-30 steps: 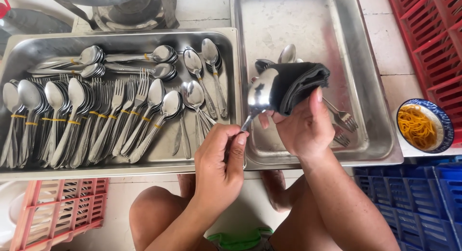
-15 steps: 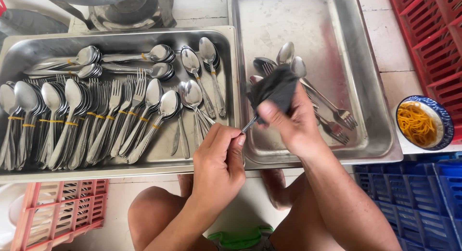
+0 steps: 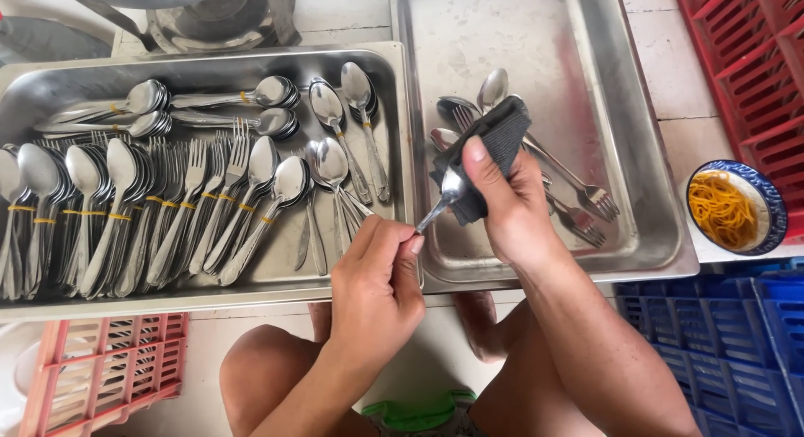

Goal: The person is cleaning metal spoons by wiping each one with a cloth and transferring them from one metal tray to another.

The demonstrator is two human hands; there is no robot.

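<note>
Shiny steel spoon (image 3: 444, 198), handle pinched by left hand (image 3: 377, 278) fingers, right hand (image 3: 511, 207) gripping dark cloth (image 3: 494, 144) around bowl

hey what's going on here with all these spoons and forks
A person is wiping a spoon: the left hand pinches its handle end while the right hand wraps a dark cloth around its bowl. This happens over the right steel tray, which holds a few loose forks and spoons. The left steel tray is packed with bundled spoons and forks tied with yellow bands. A small bowl of yellow rubber bands sits at the right.
</note>
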